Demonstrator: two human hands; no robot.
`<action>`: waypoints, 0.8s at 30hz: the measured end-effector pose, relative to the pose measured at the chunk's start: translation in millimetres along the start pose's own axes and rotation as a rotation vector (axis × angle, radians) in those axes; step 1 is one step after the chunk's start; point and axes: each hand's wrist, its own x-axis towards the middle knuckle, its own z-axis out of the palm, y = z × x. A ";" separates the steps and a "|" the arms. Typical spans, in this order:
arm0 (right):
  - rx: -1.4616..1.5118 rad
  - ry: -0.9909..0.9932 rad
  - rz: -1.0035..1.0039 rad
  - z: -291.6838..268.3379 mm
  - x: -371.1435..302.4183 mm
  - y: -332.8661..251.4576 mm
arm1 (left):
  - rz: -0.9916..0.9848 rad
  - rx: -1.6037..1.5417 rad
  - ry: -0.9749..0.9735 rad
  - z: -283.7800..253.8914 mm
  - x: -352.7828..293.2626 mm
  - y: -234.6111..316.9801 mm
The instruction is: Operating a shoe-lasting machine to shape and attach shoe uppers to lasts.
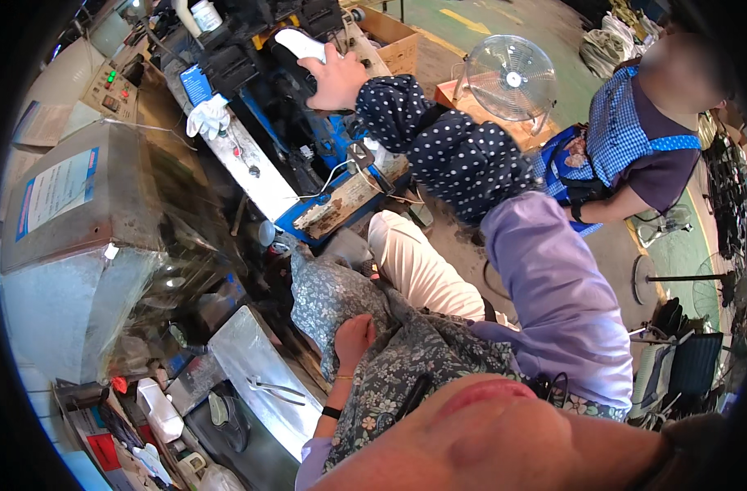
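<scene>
Right hand [338, 79] outstretched, left hand [354, 337] close in

Glove [209, 117] left of shoe [295, 42] | fan [513, 79] right | pliers [263, 385] on table [255, 344]

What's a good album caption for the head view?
Right hand on a shoe-like piece, left hand beside floral cloth, and a round fan beyond.
</scene>
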 end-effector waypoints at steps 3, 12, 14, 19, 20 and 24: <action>0.006 -0.008 0.162 -4.8 -10.7 -12.9 | 0.085 -0.021 0.034 4.2 1.2 -8.9; 0.086 0.126 0.127 18.5 -29.2 -12.2 | 0.027 -0.026 -0.007 4.9 1.3 -3.3; 0.091 0.139 0.128 19.1 -28.3 -13.6 | 0.036 -0.022 0.018 5.6 0.1 -3.6; 0.077 0.088 0.132 16.6 -27.7 -13.7 | 0.034 -0.010 0.054 5.9 5.7 -0.8; 0.081 0.068 0.137 16.7 -27.6 -14.0 | 0.031 -0.005 0.059 6.5 5.2 -2.5; 0.085 0.064 0.144 15.8 -27.4 -18.0 | 0.048 -0.023 0.053 6.2 3.8 -4.6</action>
